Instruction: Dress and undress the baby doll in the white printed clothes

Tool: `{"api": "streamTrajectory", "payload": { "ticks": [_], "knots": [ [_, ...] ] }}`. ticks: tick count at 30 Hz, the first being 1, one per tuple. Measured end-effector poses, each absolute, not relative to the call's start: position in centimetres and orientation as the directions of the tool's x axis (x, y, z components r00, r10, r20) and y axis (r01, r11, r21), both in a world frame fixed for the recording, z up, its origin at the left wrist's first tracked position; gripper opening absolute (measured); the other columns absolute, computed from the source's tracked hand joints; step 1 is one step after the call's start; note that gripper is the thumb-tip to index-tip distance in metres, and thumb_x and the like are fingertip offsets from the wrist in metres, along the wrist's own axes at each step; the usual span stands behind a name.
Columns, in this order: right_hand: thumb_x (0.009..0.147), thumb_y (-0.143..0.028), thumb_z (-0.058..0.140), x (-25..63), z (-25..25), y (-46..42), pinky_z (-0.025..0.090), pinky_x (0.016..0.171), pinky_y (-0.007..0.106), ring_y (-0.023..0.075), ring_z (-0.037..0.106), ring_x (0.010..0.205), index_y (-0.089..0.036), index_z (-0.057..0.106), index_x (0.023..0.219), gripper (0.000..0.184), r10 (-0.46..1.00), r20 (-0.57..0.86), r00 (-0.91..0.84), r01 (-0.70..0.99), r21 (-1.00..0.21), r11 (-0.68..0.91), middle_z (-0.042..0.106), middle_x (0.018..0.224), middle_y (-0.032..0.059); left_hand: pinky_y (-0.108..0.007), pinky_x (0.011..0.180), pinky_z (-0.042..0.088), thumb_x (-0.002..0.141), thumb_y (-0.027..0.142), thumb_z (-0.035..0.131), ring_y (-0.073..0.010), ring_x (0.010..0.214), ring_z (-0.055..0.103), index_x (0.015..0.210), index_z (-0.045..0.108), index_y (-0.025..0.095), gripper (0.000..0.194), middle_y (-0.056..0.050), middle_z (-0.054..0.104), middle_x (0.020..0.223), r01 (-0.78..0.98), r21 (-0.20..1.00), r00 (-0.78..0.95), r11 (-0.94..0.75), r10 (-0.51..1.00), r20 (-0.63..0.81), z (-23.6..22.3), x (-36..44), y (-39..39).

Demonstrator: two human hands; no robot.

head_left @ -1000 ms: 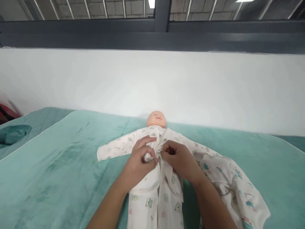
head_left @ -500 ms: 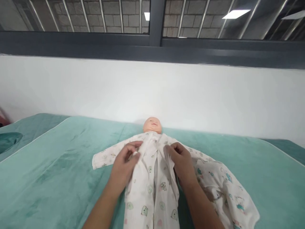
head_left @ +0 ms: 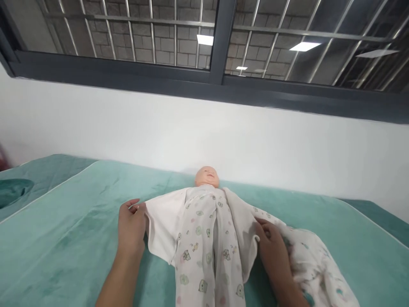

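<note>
A baby doll [head_left: 207, 177] lies on its back, head toward the wall, its body covered by white printed baby clothes [head_left: 200, 251] with small animals. The front of the garment is spread, and its plain white inner side shows on both flaps. My left hand [head_left: 131, 224] pinches the edge of the left flap [head_left: 164, 221], pulled out sideways. On the other side my right hand [head_left: 270, 238] grips the edge of the right flap [head_left: 244, 228]. Part of the right sleeve shows beyond my right hand; the left sleeve is hidden under its flap.
A crumpled white printed cloth [head_left: 319, 264] lies to the right, partly behind my right forearm. Everything rests on a green padded bed cover [head_left: 79, 230]. A white wall [head_left: 143, 132] and a dark-framed window [head_left: 217, 47] with metal bars stand behind.
My hands have moved apart from the doll's chest, drawing the garment's two front flaps outward and turning up their plain inner side. The camera view has tilted slightly.
</note>
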State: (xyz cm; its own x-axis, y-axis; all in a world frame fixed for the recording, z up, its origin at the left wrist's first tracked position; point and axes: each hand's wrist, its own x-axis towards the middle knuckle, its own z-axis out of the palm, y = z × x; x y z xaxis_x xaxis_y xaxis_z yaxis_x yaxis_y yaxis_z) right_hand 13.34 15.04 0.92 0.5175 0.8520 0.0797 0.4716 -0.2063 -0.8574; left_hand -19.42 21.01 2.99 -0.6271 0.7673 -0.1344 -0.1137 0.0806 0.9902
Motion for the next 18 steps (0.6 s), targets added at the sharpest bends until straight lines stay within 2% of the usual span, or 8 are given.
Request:
{"api": "streamTrajectory", "payload": {
  "ticks": [3, 5, 7, 9, 11, 14, 16, 18],
  "knots": [
    [0.08, -0.057, 0.046, 18.5, 0.1, 14.8, 0.043, 0.092, 0.043, 0.0317, 0.057, 0.11, -0.021, 0.053, 0.067, 0.039, 0.824, 0.201, 0.53, 0.61, -0.765, -0.205, 0.063, 0.119, 0.0131, -0.027, 0.063, 0.044, 0.077, 0.025, 0.055, -0.0156, 0.072, 0.057, 0.115, 0.052, 0.02, 0.038, -0.002, 0.059, 0.091, 0.004, 0.99, -0.624, 0.143, 0.774, -0.109, 2.9, -19.9, 21.1],
    [0.077, -0.057, 0.049, 21.9, -0.6, 14.4, 0.043, 0.094, 0.046, 0.034, 0.056, 0.112, -0.022, 0.049, 0.06, 0.039, 0.837, 0.205, 0.508, 0.665, -0.711, -0.229, 0.064, 0.116, 0.0135, -0.03, 0.067, 0.046, 0.08, 0.02, 0.051, -0.0189, 0.079, 0.06, 0.118, 0.051, 0.019, 0.038, -0.005, 0.062, 0.099, 0.192, 0.96, -0.598, 0.205, 0.8, -0.051, 3.0, -20.2, 21.0],
    [0.073, -0.056, 0.053, 24.4, -1.0, 13.8, 0.042, 0.098, 0.047, 0.035, 0.055, 0.116, -0.023, 0.05, 0.057, 0.036, 0.883, 0.181, 0.432, 0.729, -0.646, -0.224, 0.065, 0.113, 0.0136, -0.035, 0.073, 0.047, 0.082, 0.013, 0.045, -0.0239, 0.089, 0.061, 0.12, 0.052, 0.018, 0.039, -0.01, 0.061, 0.111, 0.447, 0.858, -0.555, 0.253, 0.831, 0.044, 3.3, -20.2, 20.7],
    [0.073, -0.054, 0.054, 25.2, -0.9, 13.3, 0.042, 0.1, 0.048, 0.0354, 0.053, 0.12, -0.024, 0.059, 0.066, 0.031, 0.896, 0.19, 0.401, 0.781, -0.583, -0.225, 0.063, 0.12, 0.0143, -0.041, 0.08, 0.048, 0.082, 0.006, 0.038, -0.0299, 0.104, 0.059, 0.119, 0.055, 0.015, 0.042, -0.015, 0.058, 0.122, 0.676, 0.696, -0.494, 0.242, 0.85, 0.185, 3.7, -19.7, 20.4],
    [0.077, -0.051, 0.051, 24.0, -0.1, 13.1, 0.043, 0.1, 0.05, 0.0356, 0.049, 0.125, -0.023, 0.065, 0.089, 0.034, 0.882, 0.268, 0.389, 0.83, -0.518, -0.209, 0.056, 0.131, 0.0147, -0.044, 0.091, 0.046, 0.082, 0.003, 0.035, -0.0326, 0.116, 0.054, 0.116, 0.059, 0.013, 0.043, -0.016, 0.057, 0.126, 0.811, 0.565, -0.4, 0.149, 0.847, 0.351, 3.8, -18.8, 20.4],
    [0.086, -0.047, 0.043, 18.7, 2.6, 14.0, 0.047, 0.092, 0.047, 0.0328, 0.049, 0.126, -0.024, 0.062, 0.113, 0.039, 0.896, 0.35, 0.274, 0.876, -0.474, -0.083, 0.05, 0.14, 0.0112, -0.044, 0.102, 0.043, 0.087, 0.01, 0.039, -0.0297, 0.121, 0.052, 0.112, 0.063, 0.016, 0.036, -0.014, 0.06, 0.124, 0.864, 0.495, -0.201, -0.091, 0.839, 0.506, 3.3, -16.6, 21.2],
    [0.09, -0.043, 0.04, 13.7, 4.9, 15.5, 0.049, 0.09, 0.041, 0.027, 0.056, 0.117, -0.028, 0.058, 0.118, 0.036, 0.945, 0.291, 0.147, 0.836, -0.547, 0.039, 0.056, 0.134, 0.0075, -0.045, 0.107, 0.039, 0.091, 0.021, 0.043, -0.0284, 0.124, 0.051, 0.115, 0.063, 0.018, 0.032, -0.012, 0.06, 0.128, 0.853, 0.471, -0.065, -0.224, 0.85, 0.523, 2.6, -15.1, 22.2],
    [0.093, -0.038, 0.039, 8.6, 6.9, 17.6, 0.046, 0.097, 0.038, 0.0225, 0.056, 0.116, -0.028, 0.057, 0.118, 0.033, 0.965, 0.261, -0.03, 0.769, -0.61, 0.189, 0.059, 0.128, 0.0046, -0.049, 0.112, 0.032, 0.094, 0.028, 0.044, -0.0272, 0.123, 0.052, 0.12, 0.062, 0.02, 0.033, -0.011, 0.061, 0.129, 0.855, 0.446, 0.016, -0.264, 0.874, 0.486, 2.0, -14.0, 23.2]
  ]
}}
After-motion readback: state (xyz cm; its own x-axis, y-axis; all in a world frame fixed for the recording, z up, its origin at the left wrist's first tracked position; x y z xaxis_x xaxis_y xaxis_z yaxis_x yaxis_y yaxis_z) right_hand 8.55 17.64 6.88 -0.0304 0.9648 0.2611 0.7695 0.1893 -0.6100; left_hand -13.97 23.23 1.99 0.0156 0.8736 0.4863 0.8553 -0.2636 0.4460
